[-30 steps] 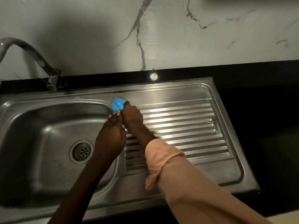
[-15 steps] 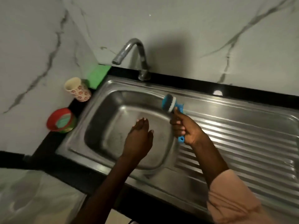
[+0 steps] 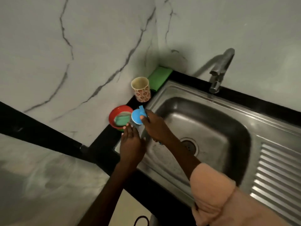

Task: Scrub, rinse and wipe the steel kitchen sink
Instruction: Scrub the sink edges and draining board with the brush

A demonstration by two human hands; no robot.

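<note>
I see my right hand (image 3: 154,126) with its fingers curled around the blue scrub brush (image 3: 137,117), whose round head sits just beyond my fingertips over the steel sink's (image 3: 203,128) left rim. My left hand (image 3: 132,144) lies flat, fingers straight, just beside it, fingertips touching the red soap dish (image 3: 119,114) on the black desk (image 3: 104,141).

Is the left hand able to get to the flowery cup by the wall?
Probably yes. The left hand is open and holds nothing, resting at the sink's left rim. The flowery cup stands beyond it, but the red bowl and the blue brush lie between, so it must go over them.
</note>
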